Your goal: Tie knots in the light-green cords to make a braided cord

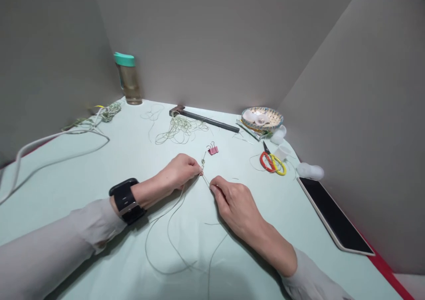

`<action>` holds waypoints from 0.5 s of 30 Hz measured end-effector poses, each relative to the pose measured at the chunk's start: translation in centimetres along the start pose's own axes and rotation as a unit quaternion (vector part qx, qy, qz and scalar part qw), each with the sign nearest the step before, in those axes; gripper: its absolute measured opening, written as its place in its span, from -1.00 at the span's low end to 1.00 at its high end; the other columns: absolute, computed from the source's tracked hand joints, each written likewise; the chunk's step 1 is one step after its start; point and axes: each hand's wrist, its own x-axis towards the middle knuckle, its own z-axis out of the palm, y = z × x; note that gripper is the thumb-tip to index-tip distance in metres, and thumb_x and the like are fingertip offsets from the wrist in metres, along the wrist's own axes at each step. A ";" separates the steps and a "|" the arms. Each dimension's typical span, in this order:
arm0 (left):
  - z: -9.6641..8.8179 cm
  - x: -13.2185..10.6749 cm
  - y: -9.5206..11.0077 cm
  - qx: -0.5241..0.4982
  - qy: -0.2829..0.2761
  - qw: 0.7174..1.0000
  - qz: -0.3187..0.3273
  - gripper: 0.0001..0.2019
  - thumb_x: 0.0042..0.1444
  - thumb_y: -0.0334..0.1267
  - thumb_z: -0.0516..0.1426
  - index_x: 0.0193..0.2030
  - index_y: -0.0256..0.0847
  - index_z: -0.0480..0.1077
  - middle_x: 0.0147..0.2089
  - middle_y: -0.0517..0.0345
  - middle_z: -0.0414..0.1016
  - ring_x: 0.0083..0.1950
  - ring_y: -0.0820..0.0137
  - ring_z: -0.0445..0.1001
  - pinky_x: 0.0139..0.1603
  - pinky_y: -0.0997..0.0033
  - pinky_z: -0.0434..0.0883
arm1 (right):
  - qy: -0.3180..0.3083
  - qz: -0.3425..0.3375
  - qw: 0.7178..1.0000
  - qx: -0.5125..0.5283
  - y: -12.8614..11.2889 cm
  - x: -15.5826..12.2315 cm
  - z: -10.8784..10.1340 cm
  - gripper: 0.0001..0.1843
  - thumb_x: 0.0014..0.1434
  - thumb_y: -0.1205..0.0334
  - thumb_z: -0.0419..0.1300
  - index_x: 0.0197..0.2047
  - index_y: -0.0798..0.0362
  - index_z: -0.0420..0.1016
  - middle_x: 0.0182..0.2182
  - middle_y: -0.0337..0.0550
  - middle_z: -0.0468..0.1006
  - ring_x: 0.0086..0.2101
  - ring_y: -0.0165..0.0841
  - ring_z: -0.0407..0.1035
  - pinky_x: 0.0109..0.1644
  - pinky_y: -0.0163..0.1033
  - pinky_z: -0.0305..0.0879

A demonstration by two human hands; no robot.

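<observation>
Thin pale-green cord (206, 182) runs between my two hands just below the middle of the view. My left hand (181, 170), with a black watch on its wrist, pinches the cord below a small knotted part (202, 161). To the right, my right hand (234, 200) pinches the cord between thumb and forefinger. Loose strands (168, 229) loop down over the table from my left hand, and another falls below my right hand. Just beyond the knotted part lies a pink binder clip (213, 149). Whether the clip grips the cord is too small to tell.
A hammer (209, 120) lies behind a tangle of cord (179, 129). Scissors (272, 161), a patterned bowl (265, 118), and white plastic pieces (310, 171) are on the right, near a tablet (335, 216). At back left stands a bottle (129, 80); a white cable (43, 142) crosses the left side.
</observation>
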 end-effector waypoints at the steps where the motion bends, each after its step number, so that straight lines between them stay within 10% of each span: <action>1: -0.1 0.1 0.0 -0.002 -0.007 1.000 -0.002 -0.76 0.29 -0.15 0.11 -0.31 -0.28 0.38 -0.53 0.39 0.26 -0.67 0.64 0.10 -0.71 0.61 0.11 | -0.004 -0.005 1.000 0.004 0.1 0.0 0.0 -0.86 0.34 0.33 0.05 -0.23 0.13 0.42 -0.55 -0.37 0.34 -0.54 -0.46 0.27 -0.37 -0.30 0.25; 15: -0.4 1.4 -0.5 -0.022 -0.035 0.999 -0.028 -0.73 0.26 -0.23 0.14 -0.46 -0.27 0.33 -0.66 0.50 0.04 -0.73 0.65 0.00 -0.77 0.63 -0.03 | -0.003 -0.083 0.994 0.067 1.9 0.0 0.8 -0.80 0.28 0.36 -0.08 -0.38 0.01 0.22 -0.62 -0.38 0.17 -0.61 -0.47 0.00 -0.49 -0.34 -0.05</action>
